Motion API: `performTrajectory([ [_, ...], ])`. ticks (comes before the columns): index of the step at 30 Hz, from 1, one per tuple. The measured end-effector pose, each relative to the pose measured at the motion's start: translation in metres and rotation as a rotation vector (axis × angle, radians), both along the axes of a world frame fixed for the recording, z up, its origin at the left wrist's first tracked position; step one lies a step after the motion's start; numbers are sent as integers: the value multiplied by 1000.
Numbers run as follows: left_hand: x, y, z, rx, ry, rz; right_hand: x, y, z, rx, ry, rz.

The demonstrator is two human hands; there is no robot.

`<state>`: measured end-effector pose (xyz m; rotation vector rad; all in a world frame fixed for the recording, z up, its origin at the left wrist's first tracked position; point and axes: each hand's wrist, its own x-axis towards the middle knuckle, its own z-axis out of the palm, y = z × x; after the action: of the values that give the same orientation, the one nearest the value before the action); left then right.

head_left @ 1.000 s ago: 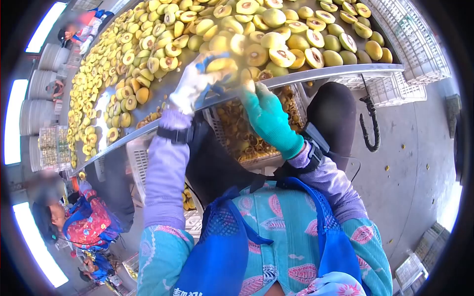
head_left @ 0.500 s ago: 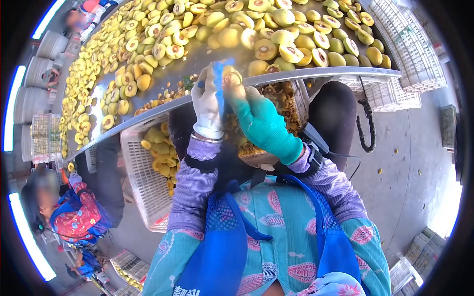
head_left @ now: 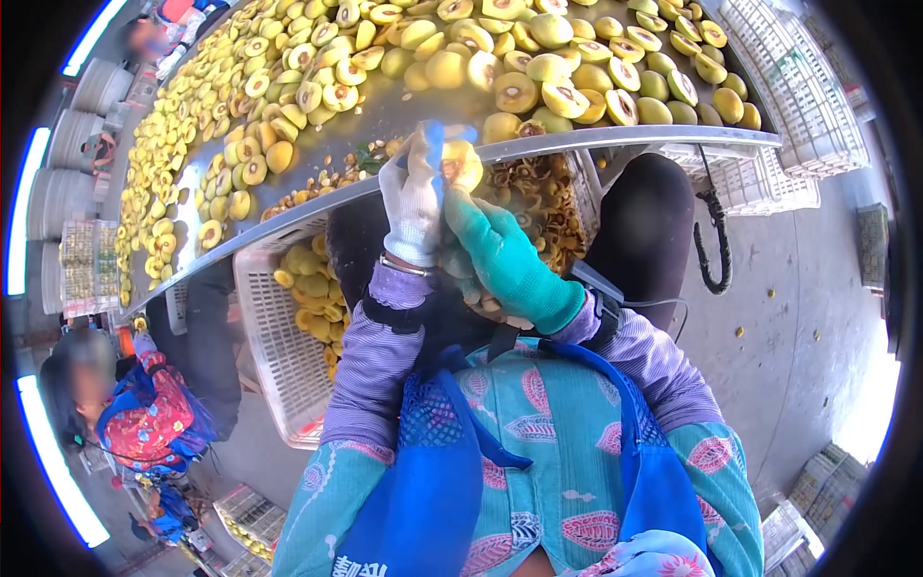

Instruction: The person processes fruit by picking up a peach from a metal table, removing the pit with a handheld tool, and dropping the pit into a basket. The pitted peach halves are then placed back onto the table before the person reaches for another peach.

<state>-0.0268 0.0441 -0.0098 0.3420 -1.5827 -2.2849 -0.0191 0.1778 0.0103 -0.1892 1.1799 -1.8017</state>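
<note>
My left hand (head_left: 411, 207), in a white glove, grips a blue-handled tool (head_left: 434, 144) and presses it against a yellow fruit (head_left: 463, 163). My right hand (head_left: 495, 255), in a green glove, holds that fruit from below. Both hands meet just in front of the rim of the metal table (head_left: 654, 137). The table carries several halved and whole yellow fruits (head_left: 538, 82). The tool's blade is hidden between the gloves.
Under the table edge a white crate (head_left: 274, 356) holds whole fruit, and beside it lies a pile of pits and scraps (head_left: 538, 202). A black hook (head_left: 711, 240) hangs at the right. White crates (head_left: 798, 87) are stacked at the far right. A co-worker (head_left: 144, 423) sits at the lower left.
My left hand came back from the table surface to the middle and joined the right hand. Both hands now hold the fruit slightly nearer my body, with the tool against it.
</note>
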Motion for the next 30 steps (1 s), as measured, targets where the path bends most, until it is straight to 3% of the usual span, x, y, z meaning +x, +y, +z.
performTrajectory([
  [1,0,0,1,-37,-55,0,0,1,2,-16,-39,21],
  [4,0,-5,2,6,-105,-49,-8,0,-8,-391,-622,185],
  [9,5,-11,4,124,-71,-151,-5,-4,-6,-582,-748,198],
  [12,16,-12,6,27,-46,-142,-3,-2,-10,-649,-789,281],
  [15,21,-13,17,327,-183,-171,2,-5,-11,-689,-803,324],
  [17,26,-30,-36,-431,0,164,1,-3,-9,-713,-767,377],
  [19,46,-31,19,312,-383,168,-4,5,-5,-749,-704,475],
  [20,70,-59,4,303,-311,196,-4,7,-6,-636,-690,428],
  [21,92,-95,-11,187,-284,214,-5,10,-9,-526,-668,378],
  [22,122,-126,-17,-132,-363,275,-7,13,-14,-418,-634,321],
  [23,148,-154,-21,-657,-577,342,-6,4,-45,-222,-878,121],
  [24,166,-168,-12,-1087,-890,378,4,15,-107,-179,-704,81],
  [25,156,-153,15,-1316,-1382,490,5,11,-88,104,-766,-20],
  [26,168,-171,8,-1359,-1122,562,-2,10,-71,97,-644,0],
  [27,176,-211,-22,-1462,-1112,652,-10,12,-55,101,-525,24],
  [28,172,-253,-43,-1160,-914,538,-19,17,-43,105,-411,47],
  [30,112,-249,-28,-1019,-728,368,-61,35,-21,120,11,-82],
])
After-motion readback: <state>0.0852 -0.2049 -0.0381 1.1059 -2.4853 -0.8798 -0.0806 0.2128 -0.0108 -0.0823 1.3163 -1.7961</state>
